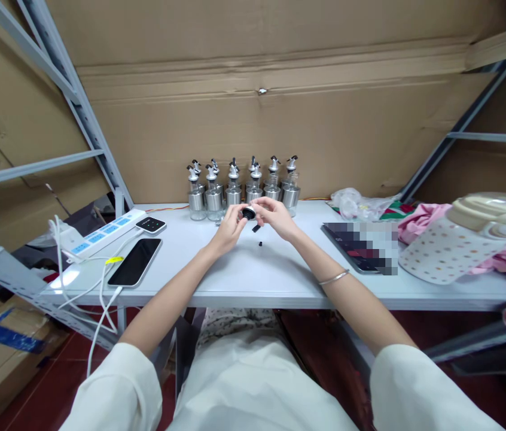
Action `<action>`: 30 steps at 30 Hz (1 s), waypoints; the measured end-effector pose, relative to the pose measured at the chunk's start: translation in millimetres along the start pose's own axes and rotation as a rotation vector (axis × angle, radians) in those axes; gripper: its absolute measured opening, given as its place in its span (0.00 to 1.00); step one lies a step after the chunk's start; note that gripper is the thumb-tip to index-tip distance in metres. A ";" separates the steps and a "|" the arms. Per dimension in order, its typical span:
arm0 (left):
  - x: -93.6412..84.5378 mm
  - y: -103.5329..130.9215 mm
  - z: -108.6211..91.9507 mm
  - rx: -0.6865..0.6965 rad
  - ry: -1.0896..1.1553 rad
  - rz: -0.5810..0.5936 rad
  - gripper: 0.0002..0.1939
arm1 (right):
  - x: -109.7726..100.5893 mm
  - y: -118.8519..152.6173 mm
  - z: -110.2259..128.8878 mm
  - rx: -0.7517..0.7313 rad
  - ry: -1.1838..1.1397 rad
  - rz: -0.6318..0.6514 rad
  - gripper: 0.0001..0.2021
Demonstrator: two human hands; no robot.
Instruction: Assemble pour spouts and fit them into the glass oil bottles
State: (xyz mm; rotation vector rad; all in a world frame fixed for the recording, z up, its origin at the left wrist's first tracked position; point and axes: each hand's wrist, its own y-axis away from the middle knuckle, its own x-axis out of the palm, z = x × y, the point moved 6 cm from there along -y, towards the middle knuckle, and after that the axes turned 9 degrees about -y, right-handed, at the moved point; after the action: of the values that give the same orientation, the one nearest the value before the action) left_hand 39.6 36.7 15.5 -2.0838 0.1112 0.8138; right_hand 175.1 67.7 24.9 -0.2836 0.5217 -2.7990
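Observation:
Over the middle of the white table, my left hand (pixel 231 226) and my right hand (pixel 275 216) come together around a small pour spout (pixel 248 212), black at its near end with a pale silvery part behind. The fingers of both hands are closed on it. Below my right hand lies a small black piece (pixel 256 228), and a tiny black cap-like part (pixel 260 243) rests nearer to me. Behind the hands stand several glass and metal oil bottles (pixel 234 194) with silver and black pour spouts.
On the left are a phone (pixel 135 262), a small black device (pixel 151 224), a power strip (pixel 107 233) and white cables. A dark flat item (pixel 356 248), partly pixelated, a dotted container (pixel 436 251), pink cloth (pixel 423 221) and a plastic bag (pixel 356 203) are on the right. Cardboard stands behind.

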 end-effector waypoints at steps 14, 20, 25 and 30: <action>-4.0 -1.0 11.1 -0.024 0.066 -0.037 0.24 | 8.4 8.4 5.2 -0.142 0.239 0.078 0.15; -7.2 -0.5 6.0 -0.033 0.077 -0.048 0.19 | 7.6 6.3 -2.3 -0.054 0.128 0.107 0.14; -9.3 -1.0 3.2 -0.019 0.071 -0.065 0.19 | 6.5 5.1 -5.6 -0.028 0.102 0.088 0.16; -9.5 -0.7 2.1 -0.005 0.060 -0.055 0.21 | 5.5 5.3 -4.1 -0.080 0.153 0.077 0.17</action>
State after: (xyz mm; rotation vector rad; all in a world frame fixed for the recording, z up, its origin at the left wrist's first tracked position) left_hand 31.3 36.7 20.7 -2.1074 0.0844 0.7199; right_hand 170.1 62.6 19.9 -0.0637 0.6664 -2.7421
